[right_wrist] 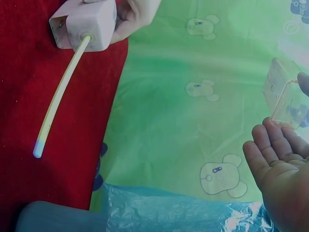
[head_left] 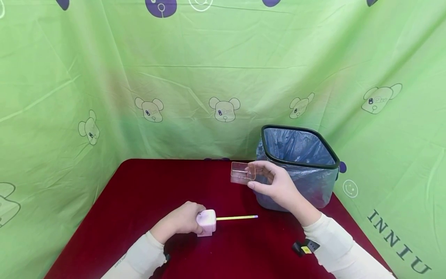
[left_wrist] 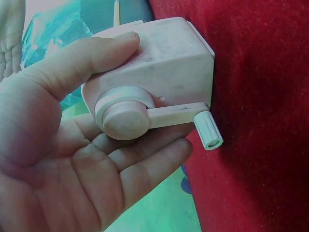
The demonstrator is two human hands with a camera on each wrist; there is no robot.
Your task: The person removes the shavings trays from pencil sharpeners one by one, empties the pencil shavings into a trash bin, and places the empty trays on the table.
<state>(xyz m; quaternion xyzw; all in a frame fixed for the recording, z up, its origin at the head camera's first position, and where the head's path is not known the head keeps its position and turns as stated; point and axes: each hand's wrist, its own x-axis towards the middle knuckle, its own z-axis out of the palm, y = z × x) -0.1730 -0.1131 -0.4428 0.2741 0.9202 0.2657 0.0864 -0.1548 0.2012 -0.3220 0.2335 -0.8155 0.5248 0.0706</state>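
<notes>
My left hand [head_left: 184, 219] grips a pale pink hand-crank pencil sharpener [head_left: 208, 220] low over the red table. The sharpener's crank handle [left_wrist: 208, 129] shows in the left wrist view, with the thumb on top of the body and fingers beneath. A yellow pencil [head_left: 237, 217] with a purplish end sticks out of the sharpener to the right. Up and to the right, my right hand [head_left: 275, 184] pinches a clear plastic box [head_left: 240, 175], like a shavings drawer, by its edge between thumb and fingers. That box is held in the air beside the bin.
A bin with a black rim [head_left: 299, 164] and a bluish plastic liner [head_left: 296, 145] stands at the table's right rear. Red cloth covers the table [head_left: 153, 186]. A green printed curtain [head_left: 188, 73] encloses the back and sides.
</notes>
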